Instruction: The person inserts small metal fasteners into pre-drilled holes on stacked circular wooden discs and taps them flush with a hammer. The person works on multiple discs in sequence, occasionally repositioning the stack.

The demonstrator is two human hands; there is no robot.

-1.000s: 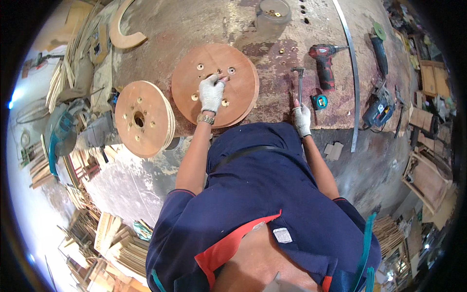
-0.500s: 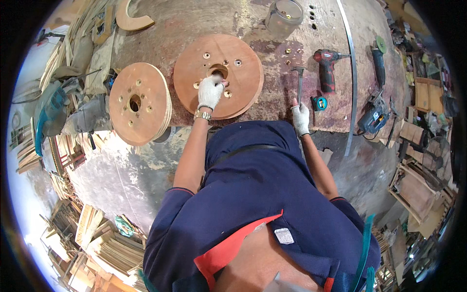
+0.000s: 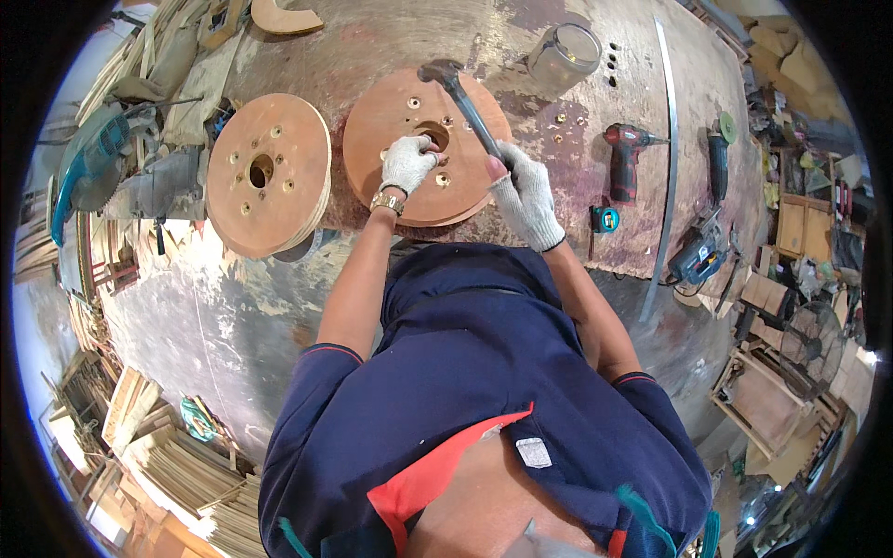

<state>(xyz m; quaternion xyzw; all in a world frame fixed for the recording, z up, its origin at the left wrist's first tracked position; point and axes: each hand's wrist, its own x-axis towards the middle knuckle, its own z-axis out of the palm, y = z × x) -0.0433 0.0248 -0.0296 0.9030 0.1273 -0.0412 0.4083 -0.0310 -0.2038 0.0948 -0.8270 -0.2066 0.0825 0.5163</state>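
A round reddish wooden disc with a centre hole and several metal-lined smaller holes lies on the bench before me. My left hand, in a white glove, rests on it beside the centre hole, fingertips closed in a pinch. What they pinch, if anything, is too small to make out. Gripped by the handle, a hammer is in my gloved right hand, its dark head raised over the disc's far part. To the left lies a second, similar wooden disc, stacked in layers, with nobody touching it.
Right of the discs are small brass fittings, a clear jar, a red-black cordless driver, a teal tape measure and a long metal ruler. Beyond it lie an angle grinder and a jigsaw-like tool. A teal circular saw sits far left.
My right hand has lifted the hammer from the bench and brought it left, over the disc. The left hand stays by the centre hole, its fingers slightly shifted.
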